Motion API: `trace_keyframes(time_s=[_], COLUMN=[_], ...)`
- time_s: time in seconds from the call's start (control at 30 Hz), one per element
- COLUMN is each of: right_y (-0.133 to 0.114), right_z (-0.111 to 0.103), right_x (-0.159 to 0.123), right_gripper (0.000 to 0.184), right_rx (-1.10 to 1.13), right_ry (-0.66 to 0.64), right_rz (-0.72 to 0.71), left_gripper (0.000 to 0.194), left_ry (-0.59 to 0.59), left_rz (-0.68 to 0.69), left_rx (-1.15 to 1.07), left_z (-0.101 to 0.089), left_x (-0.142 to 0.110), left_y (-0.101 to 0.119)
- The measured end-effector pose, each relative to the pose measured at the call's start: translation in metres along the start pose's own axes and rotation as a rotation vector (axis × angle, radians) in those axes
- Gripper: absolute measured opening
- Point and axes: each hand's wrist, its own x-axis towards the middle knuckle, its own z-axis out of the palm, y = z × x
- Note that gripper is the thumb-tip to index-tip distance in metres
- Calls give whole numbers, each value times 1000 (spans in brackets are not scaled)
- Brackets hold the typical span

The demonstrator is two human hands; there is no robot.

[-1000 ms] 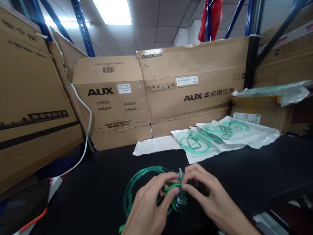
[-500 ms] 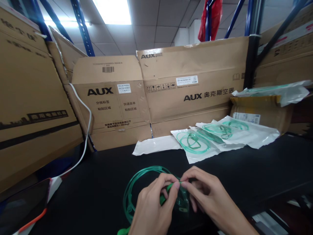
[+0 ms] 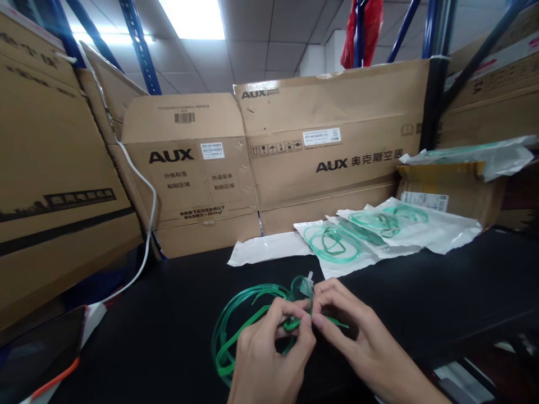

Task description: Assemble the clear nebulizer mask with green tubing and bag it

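Observation:
A see-through green oxygen mask (image 3: 300,286) with a whitish connector shows just behind my fingertips. My left hand (image 3: 273,348) is closed, thumb and forefinger pinching the mask's green elastic strap (image 3: 244,324) at the mask's edge. Fingertip to fingertip with it, my right hand (image 3: 357,322) pinches at the same spot, and a loose strap end pokes out to the right below its fingers. The exact grip is partly hidden by the fingers. Coiled green tubing (image 3: 225,314) lies on the black table left of and behind my left hand.
Several white pouches (image 3: 452,233) with green tubing lie at the back right, beside a small carton (image 3: 446,188) with another pouch on top. Tall AUX cardboard (image 3: 290,191) stands behind. At the left are a phone-like device (image 3: 46,348) and a white cable (image 3: 151,207).
The mask has turned, so its body and connector now stand up behind my fingers. The strap now loops out to the left over the tubing, with one end showing at the right.

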Motion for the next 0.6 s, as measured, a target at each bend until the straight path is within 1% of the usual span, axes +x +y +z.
trace_keyframes(time_s=[0.1,0.2,0.33,0.4,0.47,0.6], right_y=[1,1,1,2,3,4], right_z=[2,2,2,0,-2,-3], right_x=[0,-1,0,0,0,0], right_gripper=[17,17,18,19,19,19], right_rx=[-31,-42,-23,-13,2,31], right_ry=[-1,-5,-7,0,4,2], right_rz=[-15,-16,1,16,37,82], left_gripper=[12,11,11,12,12,9], left_ry=[40,63,60,36,-12,-82], left_rz=[52,75,109,133,149,103], left_rx=[85,176,233,212,154,9], left_z=[3,5,6,5,2,-4], left_x=[-2,-4,-4,-2,0,2], left_y=[1,0,-1,-1,-1,0])
